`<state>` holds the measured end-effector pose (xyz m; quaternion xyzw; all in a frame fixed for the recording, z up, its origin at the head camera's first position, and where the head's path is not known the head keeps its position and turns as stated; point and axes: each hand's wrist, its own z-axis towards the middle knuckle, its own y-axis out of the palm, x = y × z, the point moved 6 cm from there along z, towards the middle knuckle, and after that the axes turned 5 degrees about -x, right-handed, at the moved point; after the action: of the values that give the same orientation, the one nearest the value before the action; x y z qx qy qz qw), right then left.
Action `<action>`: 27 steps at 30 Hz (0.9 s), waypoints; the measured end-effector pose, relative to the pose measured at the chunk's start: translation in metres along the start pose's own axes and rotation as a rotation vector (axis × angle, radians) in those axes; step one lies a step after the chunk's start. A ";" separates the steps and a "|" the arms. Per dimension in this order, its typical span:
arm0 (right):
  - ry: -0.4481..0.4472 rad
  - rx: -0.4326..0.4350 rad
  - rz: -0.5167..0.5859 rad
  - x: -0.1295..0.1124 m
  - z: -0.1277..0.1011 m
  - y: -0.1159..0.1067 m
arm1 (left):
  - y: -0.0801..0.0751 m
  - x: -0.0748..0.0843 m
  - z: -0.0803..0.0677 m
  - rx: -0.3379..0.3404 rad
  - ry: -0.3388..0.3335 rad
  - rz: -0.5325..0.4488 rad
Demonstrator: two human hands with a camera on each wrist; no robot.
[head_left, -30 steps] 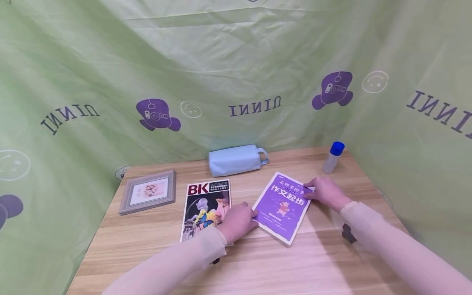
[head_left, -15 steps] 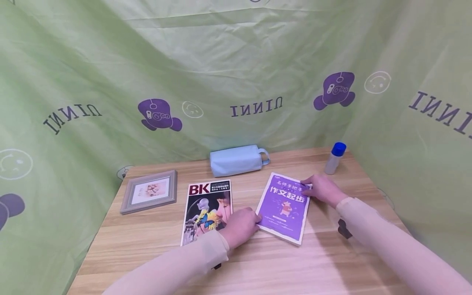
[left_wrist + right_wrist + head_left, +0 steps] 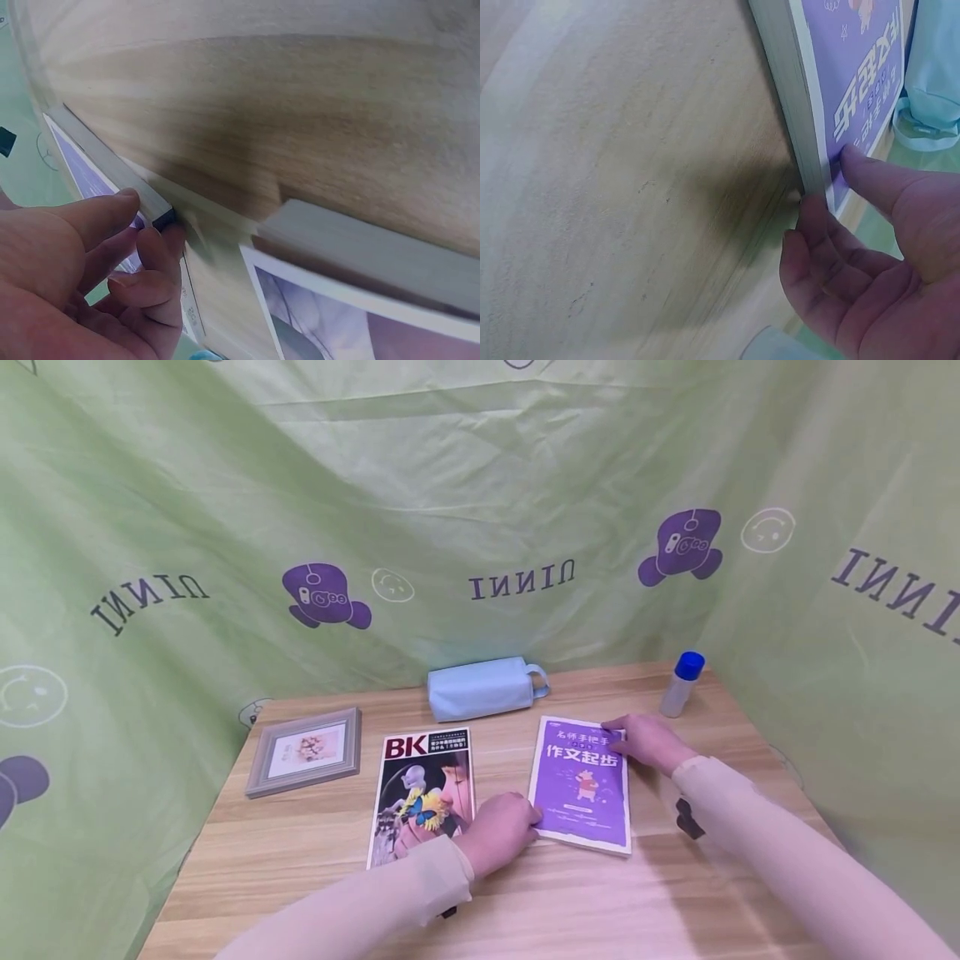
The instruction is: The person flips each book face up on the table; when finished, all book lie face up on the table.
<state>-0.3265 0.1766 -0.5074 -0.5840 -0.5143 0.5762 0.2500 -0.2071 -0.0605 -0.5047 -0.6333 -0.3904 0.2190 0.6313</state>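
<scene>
Nearby — BK magazine [image 3: 424,793] left of purple book [image 3: 582,781] | pouch [image 3: 480,687] behind

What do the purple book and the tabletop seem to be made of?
Purple book: paper pages under a smooth printed cover, going by the pale page block along its edge in the right wrist view. Tabletop: light wood or wood-look laminate, matte, with visible grain lines.

Glossy paper book [image 3: 583,782], matt wood table [image 3: 570,902]
</scene>
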 end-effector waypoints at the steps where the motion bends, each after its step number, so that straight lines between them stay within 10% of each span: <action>1: 0.000 0.000 0.001 -0.001 0.001 0.000 | 0.001 0.001 0.000 0.002 0.004 0.003; 27: -0.012 -0.021 0.053 -0.002 0.013 0.005 | 0.011 0.014 0.007 0.026 0.077 -0.043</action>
<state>-0.3371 0.1696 -0.5136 -0.5967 -0.5061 0.5805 0.2254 -0.2017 -0.0447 -0.5132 -0.6243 -0.3765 0.1860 0.6587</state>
